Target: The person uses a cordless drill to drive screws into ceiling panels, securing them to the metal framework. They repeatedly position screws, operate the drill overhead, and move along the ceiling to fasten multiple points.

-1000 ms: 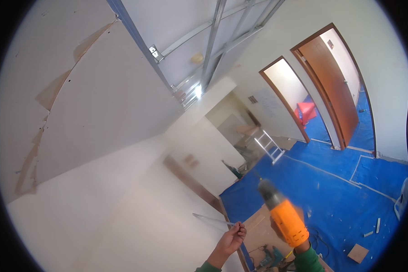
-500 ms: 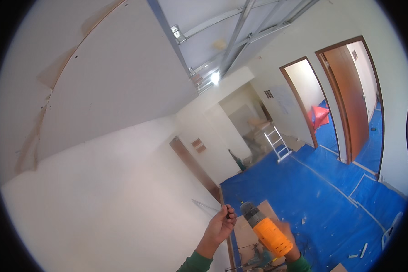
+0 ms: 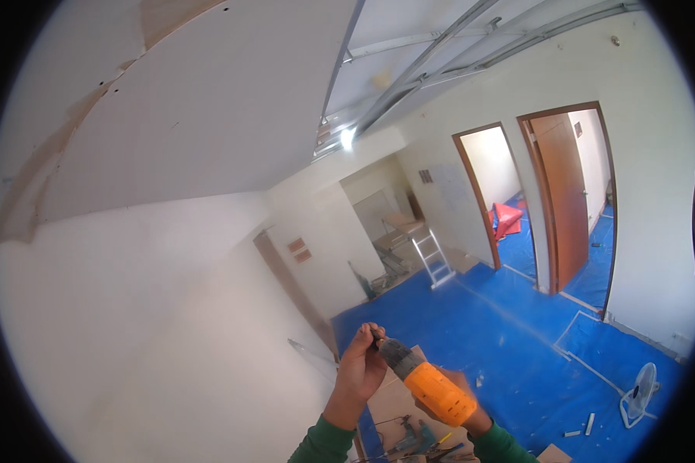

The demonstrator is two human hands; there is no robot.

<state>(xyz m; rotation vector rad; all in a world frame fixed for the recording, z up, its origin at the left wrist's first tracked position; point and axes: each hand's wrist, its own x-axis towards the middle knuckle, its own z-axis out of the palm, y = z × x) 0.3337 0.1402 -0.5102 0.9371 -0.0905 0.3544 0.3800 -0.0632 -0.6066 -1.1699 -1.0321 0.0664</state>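
My right hand (image 3: 462,380) grips an orange power drill (image 3: 440,395), mostly hidden behind its body. The drill's dark front end points up and left, towards my left hand (image 3: 357,370). There my left thumb and fingers pinch together at the tip of the drill, around something small and dark that I cannot make out. Above on the left, a pale ceiling board (image 3: 208,116) with several dark holes and a ragged brown seam covers part of the metal framing (image 3: 432,54).
Blue sheeting (image 3: 510,355) covers the floor below. Several tools (image 3: 417,438) lie on brown boards beneath my hands. A white fan (image 3: 639,393) stands at the right, an aluminium ladder (image 3: 434,261) farther off. Two brown-framed doorways, one with a wooden door (image 3: 567,201), open on the right.
The drill's tip and my left fingers, apart before, have come together. My view has shifted, showing more of the ceiling framing and the whole fan at the right.
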